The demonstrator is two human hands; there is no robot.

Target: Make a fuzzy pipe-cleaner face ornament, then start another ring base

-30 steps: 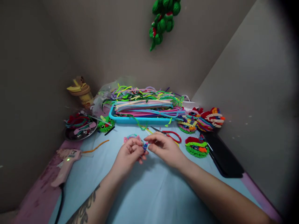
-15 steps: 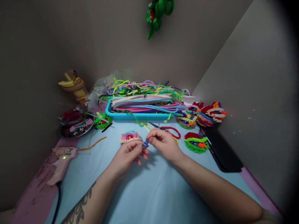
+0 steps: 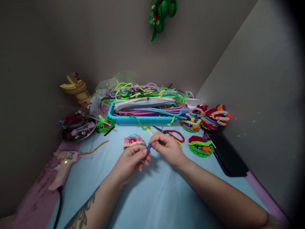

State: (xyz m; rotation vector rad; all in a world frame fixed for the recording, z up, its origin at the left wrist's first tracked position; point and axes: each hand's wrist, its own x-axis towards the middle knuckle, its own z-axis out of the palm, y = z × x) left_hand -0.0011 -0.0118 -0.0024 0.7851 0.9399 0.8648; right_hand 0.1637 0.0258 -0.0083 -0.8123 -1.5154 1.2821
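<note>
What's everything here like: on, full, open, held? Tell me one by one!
Striped blue-and-pink coil: held in the left hand and right hand
Pink glue gun: lying down, green light lit
Blue tray: heaped with pipe cleaners
Metal bowl: holding colourful bits
Red-handled scissors: lying down, partly hidden; open or shut unclear
Pink-eared craft piece: lying partly behind the left hand
Green garland: hanging up

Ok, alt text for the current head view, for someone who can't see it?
A left hand and a right hand pinch a small blue-and-pink striped piece over a light blue surface. Beyond them lie red-handled scissors and a blue tray heaped with colorful fuzzy stems; a pink glue gun rests at left.
</note>
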